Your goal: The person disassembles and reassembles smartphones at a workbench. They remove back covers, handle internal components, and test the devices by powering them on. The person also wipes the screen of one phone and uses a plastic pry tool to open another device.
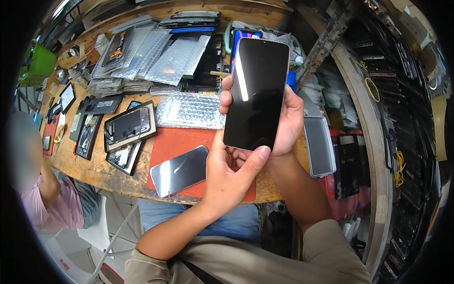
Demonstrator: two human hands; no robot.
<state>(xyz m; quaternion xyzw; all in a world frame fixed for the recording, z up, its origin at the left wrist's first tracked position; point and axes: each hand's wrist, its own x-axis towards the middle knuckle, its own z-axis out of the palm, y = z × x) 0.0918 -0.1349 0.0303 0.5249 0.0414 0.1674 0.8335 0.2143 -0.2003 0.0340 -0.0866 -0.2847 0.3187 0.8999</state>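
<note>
Upper centre, the right hand [289,124] grips a glossy black rectangular phone [257,97]; the left hand [232,174] curls its fingers at the bottom edge. Best press edges only.

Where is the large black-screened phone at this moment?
In the head view, the phone is just above and right of centre, held in the left hand and right hand, with a bubble-wrapped pack to its left.

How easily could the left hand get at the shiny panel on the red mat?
Probably yes: the shiny panel lies near the left hand with nothing on it, but that hand is occupied with the dark phone.
</note>
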